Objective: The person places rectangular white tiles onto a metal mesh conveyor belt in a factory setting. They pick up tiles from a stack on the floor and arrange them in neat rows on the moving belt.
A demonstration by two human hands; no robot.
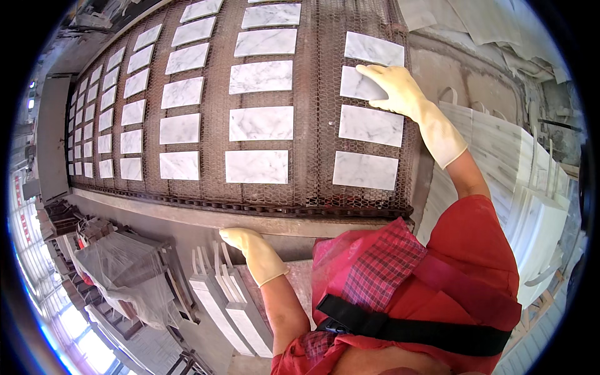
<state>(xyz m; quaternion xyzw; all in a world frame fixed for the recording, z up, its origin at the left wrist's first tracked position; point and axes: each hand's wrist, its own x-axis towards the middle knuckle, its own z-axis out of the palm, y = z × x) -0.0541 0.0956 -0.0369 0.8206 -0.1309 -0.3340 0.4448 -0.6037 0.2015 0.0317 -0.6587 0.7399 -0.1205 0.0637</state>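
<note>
Both my hands wear pale yellow rubber gloves. My right hand (pixel 400 90) reaches over the nearest column on the mesh conveyor belt (pixel 319 119). Its fingers and thumb span a white, grey-veined marble tile (pixel 356 84) across its width, covering its right end; the tile lies flat. In the same column, one tile (pixel 375 50) lies beyond it and two more, a middle tile (pixel 370 125) and a near tile (pixel 365 170), lie closer to me. My left hand (pixel 250 250) is low beside the belt's edge, fingers stretched out, just above upright stone slabs (pixel 228 300); contact cannot be made out.
More marble tiles (pixel 259 122) lie in columns along the belt to the left. A metal rail (pixel 250 220) borders its near side. Plastic-wrapped stock (pixel 122 275) stands at lower left. Pale stacked slabs (pixel 506 162) stand to my right.
</note>
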